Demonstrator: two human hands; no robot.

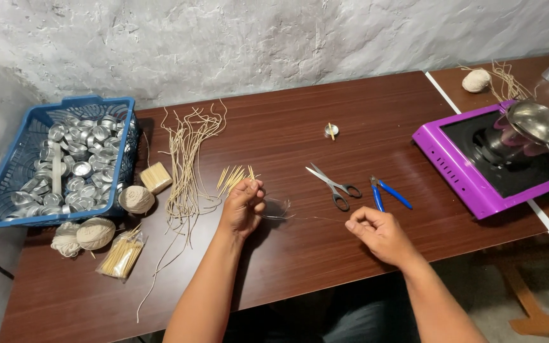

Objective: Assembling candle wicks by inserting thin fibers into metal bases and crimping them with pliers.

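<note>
The left hand (243, 204) is closed in a loose fist around a small bunch of thin wooden sticks (236, 176), whose tips fan out above the knuckles. The right hand (376, 230) rests on the brown table (300, 267) well apart from the left, its fingertips pinched together on the end of a fine clear thread (300, 217) that runs across to the left hand. Just beyond the right hand lie grey-handled scissors (333, 185) and blue-handled pliers (386, 194), side by side. Farther back sits a small round metal cup (331, 130) with a stick in it. Left of the left hand a loose heap of pale wick strands (185, 159) spreads over the table, then balls of twine (136, 199) and a blue basket (7, 190) full of metal cups. A purple cooktop (452, 166) stands at the right.
</note>
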